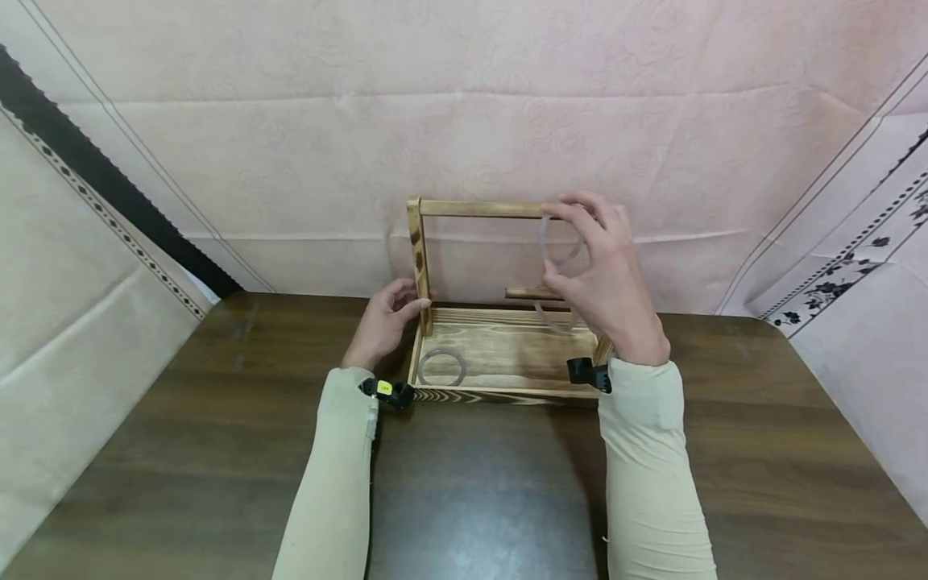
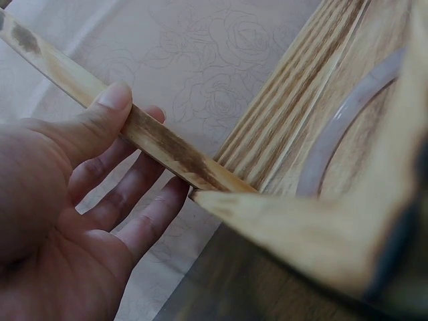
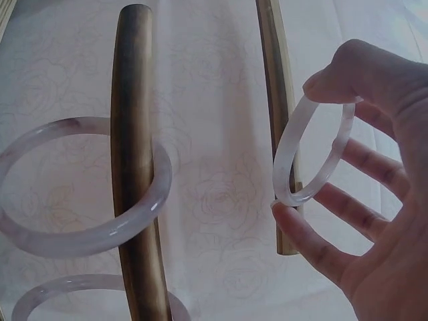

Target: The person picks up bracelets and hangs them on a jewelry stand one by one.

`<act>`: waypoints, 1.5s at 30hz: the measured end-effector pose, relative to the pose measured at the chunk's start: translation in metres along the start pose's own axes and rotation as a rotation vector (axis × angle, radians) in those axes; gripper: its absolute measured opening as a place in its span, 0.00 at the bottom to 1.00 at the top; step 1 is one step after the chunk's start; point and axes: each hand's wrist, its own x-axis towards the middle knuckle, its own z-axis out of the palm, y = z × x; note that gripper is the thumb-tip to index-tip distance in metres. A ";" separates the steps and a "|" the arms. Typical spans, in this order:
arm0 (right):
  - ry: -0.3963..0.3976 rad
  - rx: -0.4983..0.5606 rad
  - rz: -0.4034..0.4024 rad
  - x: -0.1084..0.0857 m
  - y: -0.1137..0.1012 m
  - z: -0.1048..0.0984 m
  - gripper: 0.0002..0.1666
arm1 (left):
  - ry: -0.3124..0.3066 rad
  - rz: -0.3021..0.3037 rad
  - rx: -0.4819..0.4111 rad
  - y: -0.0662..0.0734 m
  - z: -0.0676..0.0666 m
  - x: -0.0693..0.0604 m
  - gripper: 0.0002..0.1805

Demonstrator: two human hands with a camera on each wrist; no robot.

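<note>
A wooden two-bar rack has a tray base, an upright post, a top bar and a shorter lower bar. My left hand grips the post low down, thumb on one face and fingers behind. My right hand pinches a pale translucent bangle at the top bar's free end; whether the bar passes through it, I cannot tell. Another bangle hangs round the lower bar, with part of a further bangle below it. One bangle lies in the tray's left front.
The rack stands near the back edge of a dark wooden table. Behind it hangs a pink patterned cloth, with pale bordered cloth at the right side.
</note>
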 end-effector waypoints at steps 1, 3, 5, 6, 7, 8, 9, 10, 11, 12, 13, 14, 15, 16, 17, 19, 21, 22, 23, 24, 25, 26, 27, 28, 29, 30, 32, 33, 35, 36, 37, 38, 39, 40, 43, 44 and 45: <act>0.002 -0.003 0.003 0.000 0.000 0.000 0.36 | 0.000 0.002 -0.002 0.000 0.000 0.000 0.19; 0.003 -0.007 0.007 0.000 0.000 -0.001 0.36 | 0.002 0.005 -0.010 -0.002 0.000 0.001 0.18; 0.005 -0.005 0.012 0.000 0.000 -0.002 0.36 | 0.004 0.005 -0.008 -0.003 -0.001 0.001 0.18; 0.006 -0.003 0.015 0.001 0.001 -0.002 0.36 | 0.004 0.004 -0.008 -0.003 -0.001 0.002 0.18; 0.006 -0.004 0.019 0.001 0.001 -0.002 0.36 | 0.004 0.001 -0.002 -0.004 -0.001 0.002 0.19; 0.006 -0.005 0.023 0.001 0.002 -0.003 0.36 | 0.006 -0.004 0.001 -0.004 -0.001 0.001 0.19; 0.006 -0.006 0.028 0.001 0.002 -0.003 0.36 | 0.007 -0.009 0.003 -0.003 -0.001 0.001 0.19; 0.007 -0.007 0.031 0.002 0.003 -0.004 0.37 | 0.007 -0.017 0.006 -0.003 -0.001 0.001 0.19; 0.006 -0.007 0.037 0.001 0.003 -0.004 0.37 | 0.007 -0.023 0.007 -0.001 -0.001 0.000 0.20; 0.006 -0.008 0.042 0.001 0.004 -0.005 0.37 | 0.005 -0.029 0.004 0.001 -0.001 -0.001 0.20; 0.006 -0.010 0.046 0.001 0.005 -0.006 0.37 | 0.003 -0.034 0.004 0.005 -0.001 -0.002 0.20; 0.005 -0.008 0.050 0.001 0.005 -0.006 0.37 | 0.001 -0.038 -0.001 0.008 -0.001 -0.003 0.20; 0.004 -0.006 0.056 0.001 0.006 -0.007 0.37 | -0.003 -0.041 -0.001 0.012 -0.001 -0.005 0.19; 0.004 -0.007 0.059 0.001 0.006 -0.008 0.37 | -0.006 -0.043 -0.001 0.017 -0.001 -0.006 0.19; 0.005 -0.008 0.066 0.000 0.007 -0.009 0.38 | -0.009 -0.043 -0.004 0.021 -0.001 -0.008 0.19; 0.006 -0.009 0.075 0.000 0.008 -0.011 0.38 | -0.015 -0.041 -0.002 0.028 -0.001 -0.011 0.19; 0.006 -0.011 0.088 -0.001 0.009 -0.013 0.38 | -0.015 -0.041 0.005 0.032 -0.001 -0.012 0.18; 0.008 -0.013 0.091 -0.001 0.010 -0.014 0.37 | -0.014 -0.042 0.006 0.033 -0.001 -0.013 0.18; 0.008 -0.013 0.095 -0.001 0.010 -0.014 0.37 | -0.013 -0.044 0.006 0.034 -0.001 -0.014 0.18; 0.010 -0.013 0.094 -0.001 0.011 -0.015 0.37 | -0.011 -0.046 0.006 0.034 -0.001 -0.014 0.18; 0.012 -0.014 0.094 -0.001 0.011 -0.015 0.37 | -0.009 -0.049 0.006 0.034 -0.001 -0.014 0.18; 0.013 -0.015 0.095 -0.001 0.011 -0.016 0.37 | -0.007 -0.052 0.002 0.034 -0.001 -0.014 0.18; 0.015 -0.017 0.096 -0.001 0.012 -0.016 0.37 | -0.006 -0.056 -0.001 0.034 -0.001 -0.014 0.18; 0.016 -0.019 0.097 -0.001 0.012 -0.016 0.37 | -0.005 -0.058 -0.006 0.033 -0.001 -0.014 0.18; 0.016 -0.021 0.100 -0.001 0.012 -0.017 0.37 | -0.005 -0.061 -0.009 0.033 -0.001 -0.013 0.18; 0.017 -0.023 0.107 -0.001 0.012 -0.017 0.37 | -0.006 -0.063 -0.009 0.033 -0.001 -0.013 0.18; 0.016 -0.027 0.124 -0.001 0.013 -0.019 0.38 | -0.007 -0.066 -0.007 0.034 0.000 -0.013 0.18; 0.017 -0.029 0.131 -0.001 0.014 -0.019 0.38 | -0.007 -0.066 -0.005 0.034 0.000 -0.013 0.18; 0.020 -0.036 0.143 -0.001 0.015 -0.021 0.38 | -0.009 -0.064 0.005 0.035 0.000 -0.013 0.19; 0.022 -0.040 0.148 -0.001 0.016 -0.021 0.38 | -0.010 -0.062 0.007 0.034 0.000 -0.013 0.19; 0.024 -0.043 0.150 -0.002 0.017 -0.022 0.38 | -0.010 -0.061 0.007 0.033 0.000 -0.012 0.19; 0.026 -0.044 0.153 -0.002 0.018 -0.022 0.38 | -0.012 -0.059 0.010 0.031 0.000 -0.012 0.19; 0.028 -0.046 0.153 -0.003 0.019 -0.023 0.38 | -0.012 -0.058 0.008 0.028 0.001 -0.010 0.19; 0.029 -0.047 0.154 -0.003 0.020 -0.023 0.38 | -0.013 -0.058 0.007 0.025 0.001 -0.009 0.20; 0.033 -0.045 0.154 -0.003 0.022 -0.024 0.38 | -0.011 -0.053 -0.010 0.012 0.002 -0.003 0.20; 0.034 -0.044 0.153 -0.003 0.022 -0.024 0.38 | -0.010 -0.048 -0.015 0.009 0.002 -0.002 0.20; 0.035 -0.044 0.151 -0.003 0.023 -0.024 0.38 | -0.006 -0.043 -0.019 0.004 0.002 -0.001 0.20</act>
